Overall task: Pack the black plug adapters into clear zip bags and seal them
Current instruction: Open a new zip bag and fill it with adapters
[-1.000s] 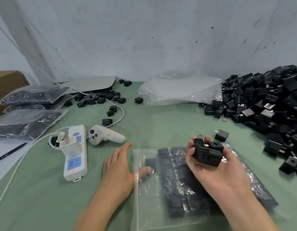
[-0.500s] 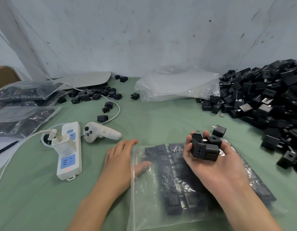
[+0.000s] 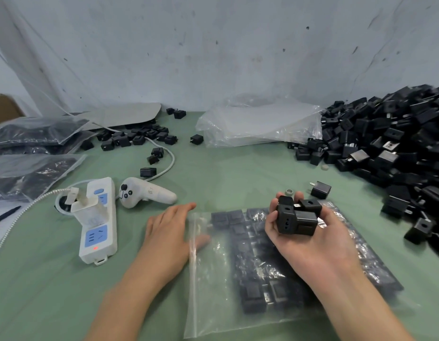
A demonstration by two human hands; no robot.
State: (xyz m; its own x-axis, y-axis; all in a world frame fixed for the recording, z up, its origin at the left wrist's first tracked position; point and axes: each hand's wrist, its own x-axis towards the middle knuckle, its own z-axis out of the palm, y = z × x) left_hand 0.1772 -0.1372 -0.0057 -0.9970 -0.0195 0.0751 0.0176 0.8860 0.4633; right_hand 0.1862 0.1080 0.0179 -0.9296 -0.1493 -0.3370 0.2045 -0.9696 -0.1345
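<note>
A clear zip bag [image 3: 213, 286] lies flat on the green table, holding rows of black plug adapters [image 3: 253, 279]. My left hand [image 3: 168, 232] lies flat at the bag's left opening, thumb tucked inside the mouth, fingers straight on the table. My right hand [image 3: 309, 239] hovers palm up over the bag and grips a small cluster of black adapters [image 3: 296, 217]. A large heap of loose adapters [image 3: 391, 153] fills the right side. One single adapter [image 3: 320, 190] sits just beyond my right hand.
A white power strip [image 3: 97, 225] with a charger plugged in and a white controller [image 3: 144, 191] lie left of the bag. A stack of empty clear bags [image 3: 260, 126] rests at the back. Filled bags [image 3: 31, 153] and scattered adapters [image 3: 137, 139] are at the left.
My right hand with the adapters has stayed over the bag, shifting only slightly. My left hand keeps its place at the bag's mouth. The camera view has tilted a little.
</note>
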